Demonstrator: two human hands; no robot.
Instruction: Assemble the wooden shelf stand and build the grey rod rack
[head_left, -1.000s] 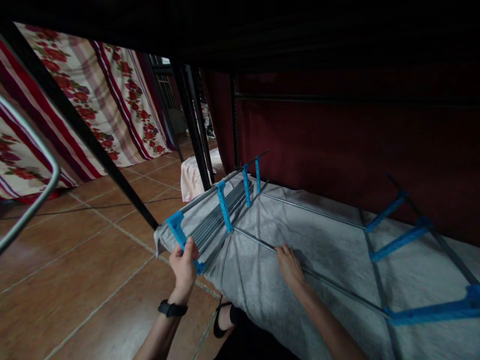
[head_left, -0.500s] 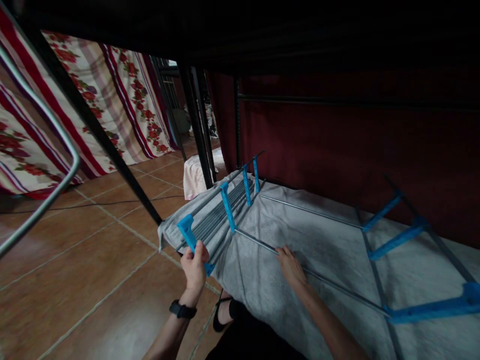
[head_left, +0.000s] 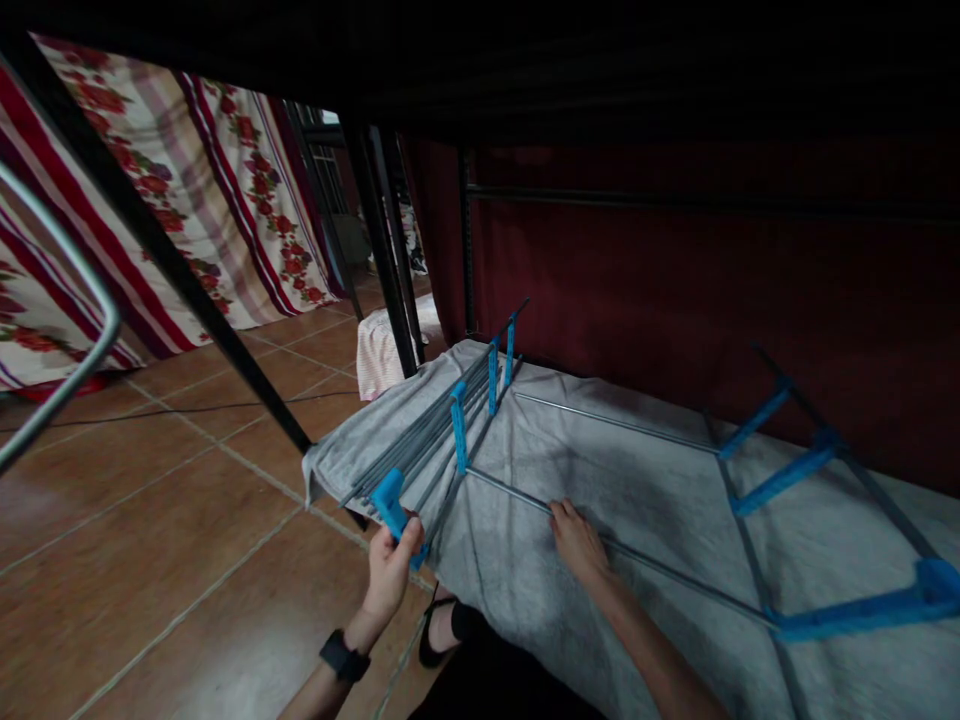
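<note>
— While the left hand (head_left: 390, 575) wraps its fingers round the near blue bracket (head_left: 391, 503), what does the right hand (head_left: 579, 541) do?

— It lies flat, fingers spread, pressing on a grey metal rod (head_left: 637, 555) that runs across the grey blanket (head_left: 637, 480). It is not curled round anything; the palm simply rests on the rod.

— And the bracket belongs to what?

— To a folding rack section (head_left: 442, 425): a bundle of thin grey rods joined by three or four blue cross-pieces, tilted up on edge over the blanket's left corner, its far end pointing toward the dark red curtain (head_left: 675, 290).

— Where is the rest of the frame?

— More blue brackets (head_left: 787, 470) and rods lie spread on the blanket to the right, well apart from both hands.

— The left wrist?

— It wears a black watch (head_left: 343, 655).

— Beyond that?

— A black bed post (head_left: 382, 240) stands just behind the blanket's corner, brown floor tiles (head_left: 150, 560) stretch to the left, and a floral striped cloth (head_left: 225, 190) hangs at the far side.
</note>
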